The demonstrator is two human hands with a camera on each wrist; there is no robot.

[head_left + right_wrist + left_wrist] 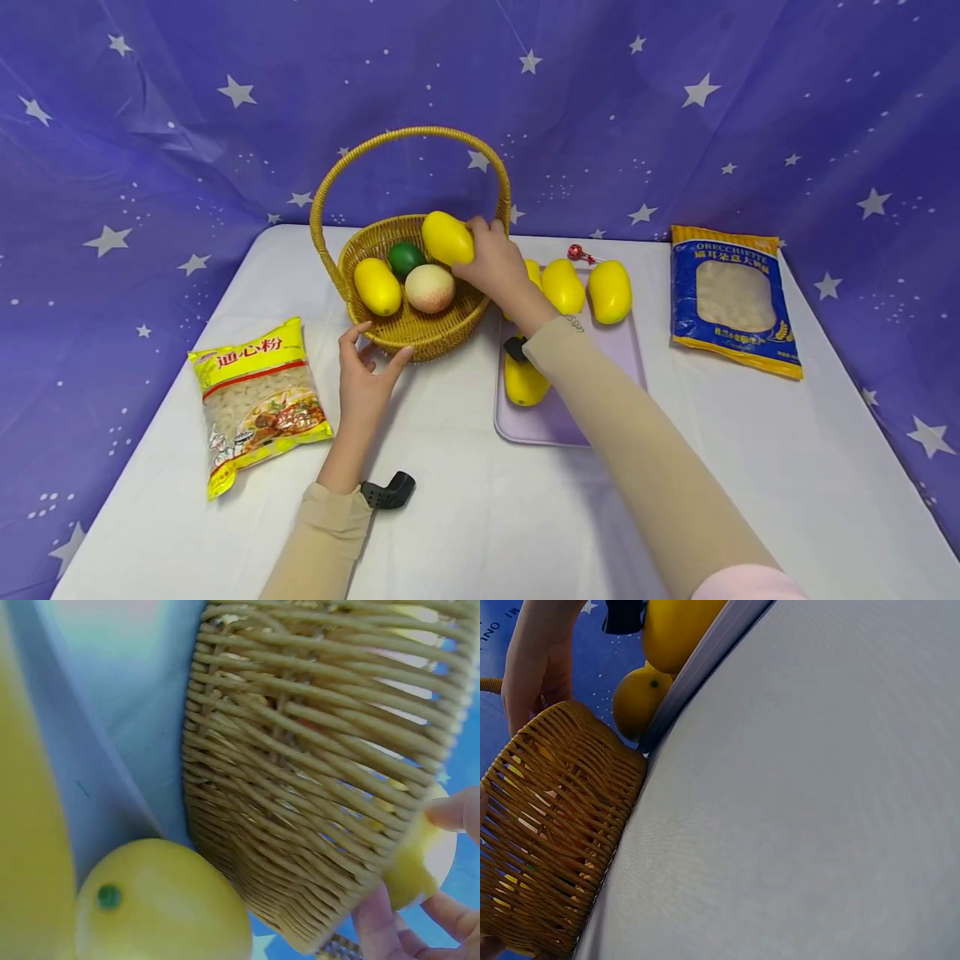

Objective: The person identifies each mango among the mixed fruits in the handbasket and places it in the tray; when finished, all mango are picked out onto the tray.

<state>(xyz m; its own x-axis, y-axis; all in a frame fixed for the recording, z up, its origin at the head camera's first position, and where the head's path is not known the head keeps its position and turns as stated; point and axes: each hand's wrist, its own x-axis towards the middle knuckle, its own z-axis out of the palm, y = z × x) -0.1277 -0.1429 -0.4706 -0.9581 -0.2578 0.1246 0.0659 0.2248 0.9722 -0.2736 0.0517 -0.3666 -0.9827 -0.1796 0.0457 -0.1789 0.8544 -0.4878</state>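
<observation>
1. Nearest the camera, the sleeved right forearm (637, 450) slants above the lilac tray (573, 423), apparently because the way to the wicker basket (435, 340) crosses it.
2. Its right hand (491, 262) holds a yellow mango (446, 237) by one end, over the basket's right part, which likely keeps the fingers outside; whether fruit and rim touch, I cannot tell.
3. The left hand (365, 379) is spread wide, finger and thumb at the basket's near side, probably to steady it.
4. Inside, a second mango (377, 287), a green fruit (406, 260) and a peach (430, 289) lie close together, presumably gathered by the sloping sides.
5. More mangoes (609, 292) rest on the tray.
6. Pasta bags (735, 300) lie farther out, clear of both arms.
</observation>
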